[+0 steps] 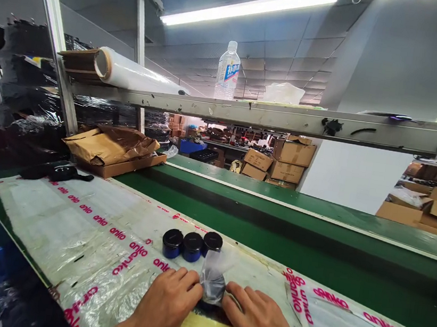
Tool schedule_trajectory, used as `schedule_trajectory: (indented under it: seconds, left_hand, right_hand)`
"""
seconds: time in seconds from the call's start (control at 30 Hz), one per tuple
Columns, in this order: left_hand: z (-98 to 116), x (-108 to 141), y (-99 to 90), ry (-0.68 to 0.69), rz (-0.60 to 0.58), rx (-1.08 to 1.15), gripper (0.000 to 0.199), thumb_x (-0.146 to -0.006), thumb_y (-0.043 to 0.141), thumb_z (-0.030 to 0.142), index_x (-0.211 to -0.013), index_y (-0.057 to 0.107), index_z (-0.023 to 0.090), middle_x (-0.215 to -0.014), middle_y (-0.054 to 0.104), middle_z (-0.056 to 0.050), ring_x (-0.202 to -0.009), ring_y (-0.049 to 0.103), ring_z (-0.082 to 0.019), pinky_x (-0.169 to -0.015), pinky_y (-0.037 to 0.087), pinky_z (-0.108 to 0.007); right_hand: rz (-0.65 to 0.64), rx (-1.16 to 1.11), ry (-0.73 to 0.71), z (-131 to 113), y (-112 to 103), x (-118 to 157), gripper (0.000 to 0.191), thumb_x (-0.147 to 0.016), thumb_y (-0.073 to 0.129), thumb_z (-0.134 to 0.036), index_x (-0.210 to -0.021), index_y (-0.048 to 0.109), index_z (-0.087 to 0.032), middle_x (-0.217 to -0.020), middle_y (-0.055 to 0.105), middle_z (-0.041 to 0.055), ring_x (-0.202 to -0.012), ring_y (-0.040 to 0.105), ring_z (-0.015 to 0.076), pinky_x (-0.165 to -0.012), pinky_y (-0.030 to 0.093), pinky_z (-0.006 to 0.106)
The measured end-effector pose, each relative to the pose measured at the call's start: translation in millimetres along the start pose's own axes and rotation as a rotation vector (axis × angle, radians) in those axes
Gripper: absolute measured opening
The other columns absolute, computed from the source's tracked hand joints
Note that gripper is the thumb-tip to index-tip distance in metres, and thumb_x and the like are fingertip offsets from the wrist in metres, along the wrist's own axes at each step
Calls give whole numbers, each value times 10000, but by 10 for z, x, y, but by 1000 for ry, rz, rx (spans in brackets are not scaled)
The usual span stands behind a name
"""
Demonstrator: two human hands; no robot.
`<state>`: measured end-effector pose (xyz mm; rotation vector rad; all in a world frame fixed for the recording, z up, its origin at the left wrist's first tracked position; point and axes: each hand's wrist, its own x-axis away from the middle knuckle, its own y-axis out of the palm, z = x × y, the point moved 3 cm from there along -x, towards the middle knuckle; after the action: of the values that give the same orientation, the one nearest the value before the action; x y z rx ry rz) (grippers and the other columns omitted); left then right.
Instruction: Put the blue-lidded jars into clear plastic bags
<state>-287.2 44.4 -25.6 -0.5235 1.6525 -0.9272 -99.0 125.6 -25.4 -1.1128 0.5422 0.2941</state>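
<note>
Squarely between the half-curled left hand (170, 295) and right hand (258, 309), a bagged dark piece (213, 286) is held, neither hand being nearer.

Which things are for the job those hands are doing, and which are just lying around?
Job, it seems:
dark thing in clear plastic, between left hand and right hand
three dark round containers

Lying about, probably:
clear bottle
white roll
brown paper
cardboard boxes
</note>
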Motion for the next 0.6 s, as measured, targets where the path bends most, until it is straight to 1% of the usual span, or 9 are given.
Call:
schedule_trajectory:
  seconds: [0.13,0.17,0.23,0.33,0.4,0.47,0.53,0.6]
  left_hand:
    - [11,5,18,9,-105,-40,267,-767,768,82,-844,537,192,-914,604,3,-789,576,-225,-675,407,-361]
    - [9,3,30,5,-126,-51,253,-772,762,81,-843,545,191,-916,607,1,-793,579,-231,-680,412,-368]
    - [-5,-6,59,-29,-146,-66,233,-778,736,48,-829,557,188,-903,611,0,-788,581,-238,-669,404,-374]
    - [-31,-34,105,-91,-180,-51,217,-813,641,-16,-813,571,190,-881,617,4,-788,583,-238,-650,369,-374]
    - [-47,-59,129,-117,-232,-24,232,-837,567,-38,-812,580,192,-872,624,3,-801,586,-240,-648,349,-377]
    - [-69,-82,141,-158,-295,16,256,-850,513,-47,-815,588,196,-870,631,4,-823,588,-241,-658,343,-379]
    - [-93,-98,142,-208,-349,58,284,-854,473,-53,-822,596,201,-868,636,8,-848,591,-238,-688,359,-378]
    - [-106,-103,133,-246,-395,92,305,-860,446,-50,-853,605,210,-888,643,10,-886,593,-239,-727,381,-381]
  right_hand:
    - [-147,19,-16,-17,30,-44,246,-756,559,-29,-943,525,-186,-1000,639,53,-714,556,217,-599,395,357]
    - [-160,16,-9,-21,56,-55,242,-745,589,-36,-918,521,-191,-986,635,48,-726,558,222,-600,391,362]
    - [-150,-2,37,-21,124,-73,259,-726,645,-34,-891,528,-196,-970,629,38,-745,558,231,-594,377,366]
    - [-148,-19,130,-6,246,-95,295,-693,713,9,-830,549,-194,-883,617,21,-720,549,227,-550,325,359]
    - [-165,-16,160,5,309,-121,307,-666,758,20,-778,561,-188,-825,607,17,-709,549,228,-532,299,358]
    - [-175,-18,178,16,340,-155,309,-644,798,5,-739,570,-181,-811,605,20,-727,559,232,-529,295,354]
    - [-194,-35,196,21,349,-190,288,-648,800,-8,-722,580,-178,-817,608,22,-753,566,237,-537,308,350]
    - [-247,-60,231,23,339,-215,239,-690,753,-5,-722,590,-177,-830,615,25,-769,570,239,-545,326,346]
